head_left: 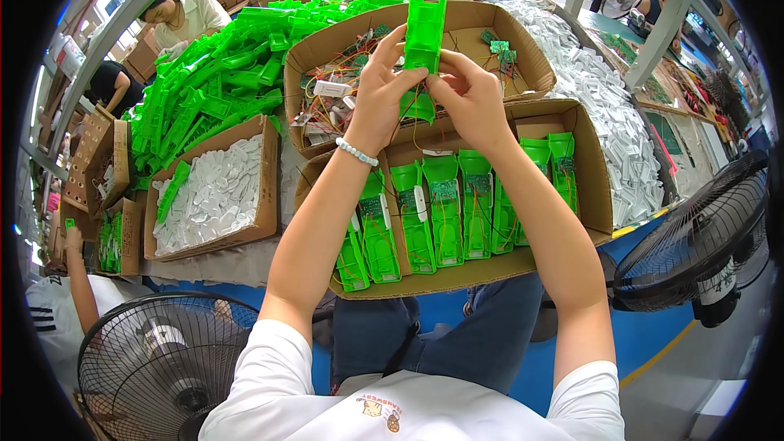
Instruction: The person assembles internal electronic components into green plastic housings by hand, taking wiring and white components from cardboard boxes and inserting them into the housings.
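Observation:
Both my hands hold up a bright green plastic housing (424,33), long and trough-shaped, above the cardboard boxes. My left hand (382,86) grips its left side, wearing a pale bead bracelet (357,152) at the wrist. My right hand (472,98) pinches its lower right, thumbs nearly meeting. What the fingertips press is hidden. Below my wrists, a shallow cardboard box (600,188) holds several green housings (443,216) with circuit boards and thin wires in them. Behind the hands, another cardboard box (523,33) contains wired boards and white parts (333,89).
A big heap of green housings (212,86) lies left, near a box of white pieces (216,204). White plastic parts (584,90) are piled right. Black fans stand lower left (167,367) and right (694,229). Other people sit across the table and at left.

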`<act>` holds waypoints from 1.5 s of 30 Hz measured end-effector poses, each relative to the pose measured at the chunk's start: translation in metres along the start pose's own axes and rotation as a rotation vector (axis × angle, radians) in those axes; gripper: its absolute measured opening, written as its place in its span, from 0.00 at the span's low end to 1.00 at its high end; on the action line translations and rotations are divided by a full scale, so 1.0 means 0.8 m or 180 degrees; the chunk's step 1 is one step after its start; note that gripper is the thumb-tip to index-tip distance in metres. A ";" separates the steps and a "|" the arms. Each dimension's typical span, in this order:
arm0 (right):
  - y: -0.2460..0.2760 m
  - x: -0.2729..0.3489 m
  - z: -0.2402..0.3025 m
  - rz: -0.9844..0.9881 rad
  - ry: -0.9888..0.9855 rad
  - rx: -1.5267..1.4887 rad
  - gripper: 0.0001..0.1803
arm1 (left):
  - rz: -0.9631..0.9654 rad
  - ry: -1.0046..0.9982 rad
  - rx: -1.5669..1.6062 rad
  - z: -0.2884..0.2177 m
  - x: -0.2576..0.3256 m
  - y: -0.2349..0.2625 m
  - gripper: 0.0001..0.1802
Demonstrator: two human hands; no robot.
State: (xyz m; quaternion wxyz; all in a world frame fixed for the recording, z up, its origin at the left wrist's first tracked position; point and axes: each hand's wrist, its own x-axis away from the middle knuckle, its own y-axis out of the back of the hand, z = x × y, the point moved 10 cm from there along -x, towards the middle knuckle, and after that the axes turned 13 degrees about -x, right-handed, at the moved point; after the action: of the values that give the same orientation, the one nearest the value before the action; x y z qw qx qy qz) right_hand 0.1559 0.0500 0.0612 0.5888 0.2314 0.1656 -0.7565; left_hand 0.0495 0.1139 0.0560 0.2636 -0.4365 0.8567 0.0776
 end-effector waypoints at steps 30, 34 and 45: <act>-0.001 0.000 0.004 0.0007 0.0133 -0.0104 0.23 | 0.0029 -0.0040 0.0141 -0.004 0.002 -0.001 0.33; -0.001 0.000 0.003 -0.0002 0.0130 -0.0072 0.23 | 0.0045 -0.0001 0.0225 -0.003 0.002 -0.002 0.33; -0.002 0.000 0.004 0.0034 0.0080 -0.0118 0.23 | 0.0024 -0.0055 0.0080 -0.007 0.002 -0.001 0.34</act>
State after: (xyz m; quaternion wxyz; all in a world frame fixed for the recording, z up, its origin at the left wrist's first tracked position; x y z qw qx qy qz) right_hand 0.1538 0.0491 0.0637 0.5949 0.2309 0.1858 -0.7471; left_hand 0.0468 0.1100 0.0602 0.2762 -0.4292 0.8570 0.0715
